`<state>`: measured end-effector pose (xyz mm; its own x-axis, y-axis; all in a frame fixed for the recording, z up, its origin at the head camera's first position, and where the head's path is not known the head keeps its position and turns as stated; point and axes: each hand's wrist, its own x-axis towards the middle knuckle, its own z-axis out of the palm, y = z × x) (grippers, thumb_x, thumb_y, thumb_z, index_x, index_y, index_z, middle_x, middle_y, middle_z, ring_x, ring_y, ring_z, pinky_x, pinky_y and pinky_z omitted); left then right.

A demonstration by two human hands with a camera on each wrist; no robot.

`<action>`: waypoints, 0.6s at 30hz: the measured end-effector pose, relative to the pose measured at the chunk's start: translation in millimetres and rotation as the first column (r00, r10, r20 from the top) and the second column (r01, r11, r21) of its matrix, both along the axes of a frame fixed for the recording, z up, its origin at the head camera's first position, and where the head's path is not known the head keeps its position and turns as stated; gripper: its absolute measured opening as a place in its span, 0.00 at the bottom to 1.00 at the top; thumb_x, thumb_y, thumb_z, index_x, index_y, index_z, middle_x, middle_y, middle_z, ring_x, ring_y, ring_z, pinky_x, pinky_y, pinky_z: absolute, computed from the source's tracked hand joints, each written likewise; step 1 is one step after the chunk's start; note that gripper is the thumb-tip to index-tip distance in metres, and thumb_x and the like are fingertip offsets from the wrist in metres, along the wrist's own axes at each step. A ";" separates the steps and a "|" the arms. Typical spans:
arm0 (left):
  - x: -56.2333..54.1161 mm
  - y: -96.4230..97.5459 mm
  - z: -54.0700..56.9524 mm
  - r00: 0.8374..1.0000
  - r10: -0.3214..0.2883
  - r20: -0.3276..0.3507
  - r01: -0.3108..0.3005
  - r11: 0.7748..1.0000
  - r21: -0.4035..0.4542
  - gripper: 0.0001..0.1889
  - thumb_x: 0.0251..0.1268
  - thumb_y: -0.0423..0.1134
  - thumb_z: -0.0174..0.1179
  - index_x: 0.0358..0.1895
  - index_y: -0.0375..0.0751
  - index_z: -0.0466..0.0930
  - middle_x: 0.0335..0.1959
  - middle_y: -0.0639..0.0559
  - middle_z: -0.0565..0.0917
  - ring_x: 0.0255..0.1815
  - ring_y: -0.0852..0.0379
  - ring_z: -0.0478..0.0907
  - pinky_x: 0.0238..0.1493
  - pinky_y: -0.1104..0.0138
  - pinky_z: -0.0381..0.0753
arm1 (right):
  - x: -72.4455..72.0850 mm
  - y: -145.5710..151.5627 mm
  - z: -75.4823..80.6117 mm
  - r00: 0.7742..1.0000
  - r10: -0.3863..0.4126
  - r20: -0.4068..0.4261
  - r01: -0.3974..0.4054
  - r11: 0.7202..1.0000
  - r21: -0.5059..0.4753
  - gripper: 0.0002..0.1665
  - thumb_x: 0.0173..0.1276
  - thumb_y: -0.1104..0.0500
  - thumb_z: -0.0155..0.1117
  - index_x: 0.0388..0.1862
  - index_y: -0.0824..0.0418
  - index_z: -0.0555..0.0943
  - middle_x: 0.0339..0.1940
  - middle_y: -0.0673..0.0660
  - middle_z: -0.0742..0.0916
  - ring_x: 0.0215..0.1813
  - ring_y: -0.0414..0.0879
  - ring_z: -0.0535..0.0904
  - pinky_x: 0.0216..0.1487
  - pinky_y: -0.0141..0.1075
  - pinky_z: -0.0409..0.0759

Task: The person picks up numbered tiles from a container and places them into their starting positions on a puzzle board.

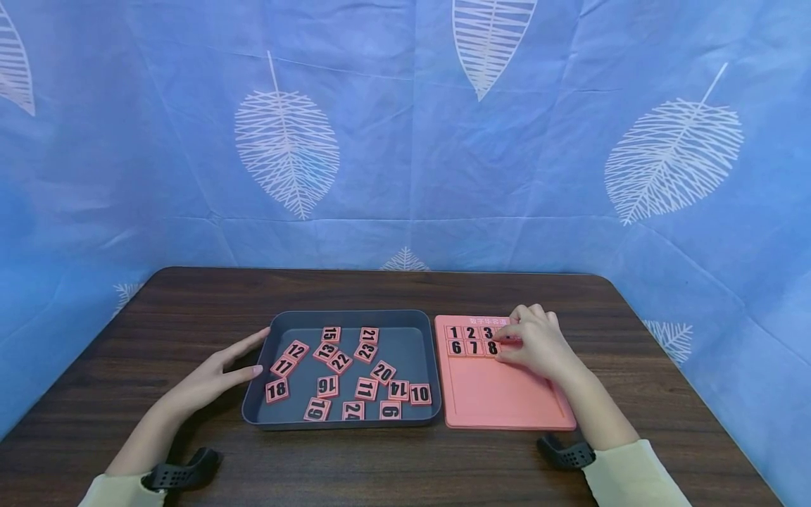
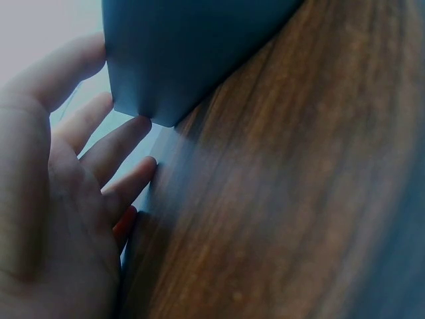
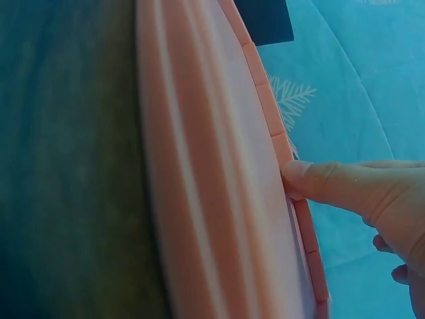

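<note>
My left hand (image 1: 212, 377) reaches to the left side of a dark grey tray (image 1: 258, 410), fingers spread, thumb and fingertips at its rim. In the left wrist view, these fingertips meet the tray's outer wall (image 2: 179, 53). The tray holds loose pink number tiles lying at various angles, among them tile 18 (image 1: 277, 390) and tile 10 (image 1: 420, 394). Over the pink board (image 1: 500, 401), my right hand (image 1: 538, 341) pinches tile 8 (image 1: 491, 348) at its right side. Tiles 1 (image 1: 453, 332), 2, 3, 6 and 7 sit beside it in two rows. The hand hides the board's upper right.
Tray and board lie side by side on a dark wooden table (image 1: 355, 465). A blue cloth (image 1: 405, 155) with white leaf patterns hangs behind the table and along its sides. Each wrist wears a black band (image 1: 184, 470).
</note>
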<state>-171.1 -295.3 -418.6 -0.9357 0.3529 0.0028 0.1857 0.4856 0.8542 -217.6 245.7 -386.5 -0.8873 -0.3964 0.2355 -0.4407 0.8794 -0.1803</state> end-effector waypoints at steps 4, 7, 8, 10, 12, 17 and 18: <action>0.0 0.4 0.4 1.000 0.000 -0.003 0.000 1.000 -0.005 0.34 0.72 0.43 0.55 0.76 0.46 0.52 0.75 0.38 0.52 0.73 0.30 0.44 0.58 0.30 0.50 | 1.4 -0.7 0.8 1.000 -0.005 0.004 0.005 1.000 0.006 0.18 0.46 0.49 0.81 0.38 0.51 0.90 0.37 0.52 0.75 0.43 0.51 0.64 0.41 0.46 0.56; -0.5 0.6 0.4 1.000 -0.005 -0.003 0.005 1.000 0.000 0.34 0.72 0.42 0.54 0.76 0.46 0.52 0.75 0.38 0.52 0.73 0.31 0.44 0.58 0.30 0.50 | 2.1 -1.5 2.5 1.000 -0.007 0.002 0.007 1.000 0.011 0.19 0.46 0.48 0.80 0.39 0.51 0.90 0.37 0.51 0.75 0.43 0.51 0.64 0.41 0.46 0.56; -0.7 0.6 0.3 1.000 -0.005 -0.003 0.005 1.000 0.000 0.34 0.72 0.42 0.54 0.76 0.46 0.52 0.75 0.38 0.52 0.73 0.31 0.44 0.58 0.30 0.50 | 2.2 -2.0 3.4 1.000 -0.004 -0.005 0.004 1.000 0.010 0.19 0.47 0.48 0.80 0.39 0.51 0.90 0.37 0.51 0.75 0.44 0.51 0.64 0.41 0.46 0.56; -0.9 0.6 0.1 1.000 -0.005 -0.002 0.005 1.000 0.004 0.34 0.72 0.42 0.54 0.76 0.46 0.52 0.75 0.38 0.52 0.73 0.31 0.44 0.59 0.30 0.50 | 2.6 -3.5 5.9 1.000 0.009 -0.029 -0.009 1.000 0.007 0.19 0.47 0.48 0.80 0.39 0.50 0.90 0.37 0.51 0.74 0.44 0.51 0.64 0.40 0.46 0.56; -1.0 0.5 0.0 1.000 -0.003 -0.002 0.003 1.000 0.002 0.34 0.72 0.43 0.55 0.76 0.46 0.52 0.75 0.38 0.52 0.73 0.31 0.44 0.59 0.30 0.49 | 3.5 -6.5 9.8 0.998 0.029 -0.060 -0.030 1.000 -0.007 0.19 0.47 0.48 0.80 0.39 0.50 0.90 0.37 0.51 0.74 0.44 0.51 0.64 0.41 0.46 0.56; -0.6 0.0 0.2 1.000 0.004 -0.001 -0.004 1.000 -0.009 0.34 0.71 0.44 0.55 0.76 0.46 0.53 0.75 0.38 0.52 0.73 0.31 0.45 0.58 0.30 0.50 | 10.3 -21.3 22.4 0.988 0.087 -0.129 -0.095 0.994 -0.060 0.18 0.46 0.53 0.81 0.39 0.50 0.90 0.35 0.49 0.71 0.42 0.49 0.62 0.41 0.46 0.55; -0.5 0.0 0.2 1.000 0.004 0.001 -0.004 1.000 -0.008 0.34 0.71 0.44 0.55 0.76 0.46 0.53 0.75 0.38 0.52 0.73 0.31 0.45 0.58 0.30 0.50 | 12.3 -25.5 24.8 0.985 0.098 -0.139 -0.108 0.992 -0.067 0.18 0.46 0.53 0.81 0.39 0.51 0.90 0.35 0.48 0.71 0.41 0.49 0.62 0.41 0.46 0.54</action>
